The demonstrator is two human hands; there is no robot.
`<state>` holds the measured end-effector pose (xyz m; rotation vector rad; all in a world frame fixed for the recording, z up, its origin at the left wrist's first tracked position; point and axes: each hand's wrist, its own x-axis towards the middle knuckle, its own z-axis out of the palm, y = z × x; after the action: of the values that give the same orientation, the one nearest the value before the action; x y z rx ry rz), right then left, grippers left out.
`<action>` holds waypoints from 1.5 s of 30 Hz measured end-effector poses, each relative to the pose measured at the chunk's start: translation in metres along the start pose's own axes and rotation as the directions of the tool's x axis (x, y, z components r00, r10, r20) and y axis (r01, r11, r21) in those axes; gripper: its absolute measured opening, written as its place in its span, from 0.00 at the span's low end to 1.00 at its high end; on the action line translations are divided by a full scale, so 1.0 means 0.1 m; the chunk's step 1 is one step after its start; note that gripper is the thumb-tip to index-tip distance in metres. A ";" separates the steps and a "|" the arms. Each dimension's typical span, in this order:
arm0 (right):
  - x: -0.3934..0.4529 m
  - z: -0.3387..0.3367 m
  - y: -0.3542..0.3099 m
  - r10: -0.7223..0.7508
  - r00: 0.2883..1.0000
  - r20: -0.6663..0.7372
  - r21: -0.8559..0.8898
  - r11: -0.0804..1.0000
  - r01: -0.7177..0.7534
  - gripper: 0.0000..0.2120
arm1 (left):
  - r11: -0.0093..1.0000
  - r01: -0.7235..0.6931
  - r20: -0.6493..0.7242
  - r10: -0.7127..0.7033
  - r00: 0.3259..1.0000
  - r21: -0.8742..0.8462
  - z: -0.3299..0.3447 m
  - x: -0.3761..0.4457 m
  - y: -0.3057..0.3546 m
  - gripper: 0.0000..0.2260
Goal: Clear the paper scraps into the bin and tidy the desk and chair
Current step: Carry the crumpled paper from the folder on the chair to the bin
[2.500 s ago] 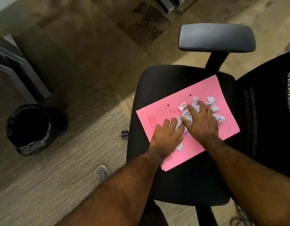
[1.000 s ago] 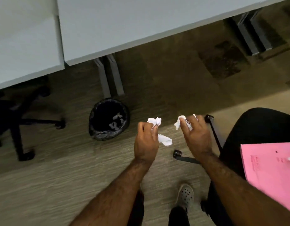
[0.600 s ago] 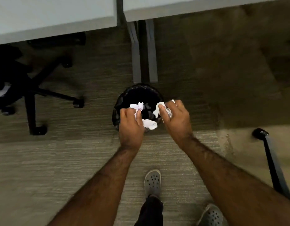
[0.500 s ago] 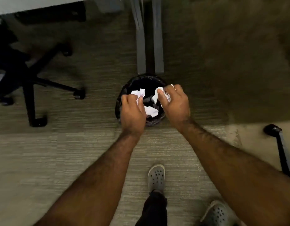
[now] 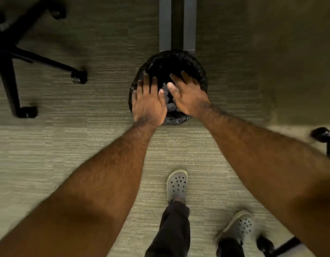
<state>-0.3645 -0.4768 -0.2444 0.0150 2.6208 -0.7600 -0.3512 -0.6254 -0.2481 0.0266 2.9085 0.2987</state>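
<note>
Carpet floor (image 5: 49, 145) fills most of the view, w/ grey desk legs (image 5: 177, 23) at the far side and a black chair base (image 5: 16, 58) far left. Another castor (image 5: 322, 135) pokes in at the right edge.

Bin (image 5: 202, 71) w/ a black liner sits right in front of the desk legs, roughly centre. Both hands hang over its mouth: left hand (image 5: 148, 103) over the near-left rim, right hand (image 5: 188, 95) over the near-right part. Fingers on both are spread wide and flat, palms down, nothing pinched in them afaict.

Paper scraps (image 5: 168, 101): greyish crumpled bits show in the gap btw the hands, down inside the bin. Dim in there so can't count them.

Tips for the drop step imo:
- keep hands inside the rim line when letting go, light paper drifts
- spread fingers fully + give a lil shake so nothing sticks to the palms
- glance at the carpet round the bin for strays before walking off

Shoes (image 5: 176, 184) are near the bin, so watch not to kick it.
</note>
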 end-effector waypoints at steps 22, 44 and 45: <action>-1.55 -0.95 -0.09 -0.010 0.990 -0.140 0.041 0.999 0.016 0.30 | 0.983 -0.154 -0.008 0.154 0.988 -0.098 -1.02 -1.09 0.82 0.20; -4.91 -2.90 0.88 0.462 0.711 -0.530 0.387 0.878 -0.282 0.33 | 0.693 -0.680 -0.027 0.695 0.718 -0.239 -2.27 -3.16 3.55 0.16; -5.06 -2.93 0.99 0.480 0.689 -0.543 0.394 0.870 -0.295 0.34 | 0.673 -0.700 -0.022 0.717 0.697 -0.240 -2.26 -3.25 3.69 0.17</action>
<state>-0.0009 -0.1904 0.1265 1.0656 2.9001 -1.0941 -0.0847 -0.3222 0.1121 1.1329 2.6183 0.7363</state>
